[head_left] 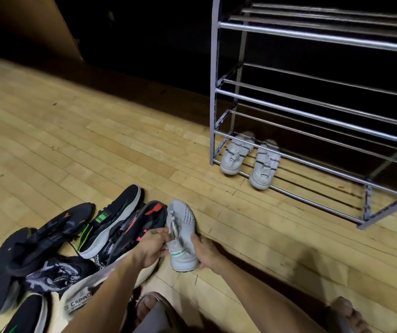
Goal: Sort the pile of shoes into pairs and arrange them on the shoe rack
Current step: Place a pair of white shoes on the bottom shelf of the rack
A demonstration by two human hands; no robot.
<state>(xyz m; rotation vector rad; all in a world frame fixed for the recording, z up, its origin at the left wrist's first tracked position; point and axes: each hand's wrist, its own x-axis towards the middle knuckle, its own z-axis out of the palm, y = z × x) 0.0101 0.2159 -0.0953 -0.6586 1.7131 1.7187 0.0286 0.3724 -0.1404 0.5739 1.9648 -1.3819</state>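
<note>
Both hands grip one white sneaker [183, 236]: left hand [153, 246] pinches laces, right hand [205, 252] wraps heel. Two white shoes [250, 159] on shoe rack [312, 97]; dark pile [55, 248] left.

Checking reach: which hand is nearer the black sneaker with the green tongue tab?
Left. The left hand lies beside the black sneaker; the right hand is beyond the grey knit shoe.

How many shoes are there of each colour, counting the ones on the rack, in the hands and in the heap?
White sneakers, on the shoe rack: 2
Pale grey sneaker, held by the left hand and right hand: 1
Cream shoe, in the pile: 1
Black shoes, in the pile: at least 6, as they overlap
Total: at least 10
</note>
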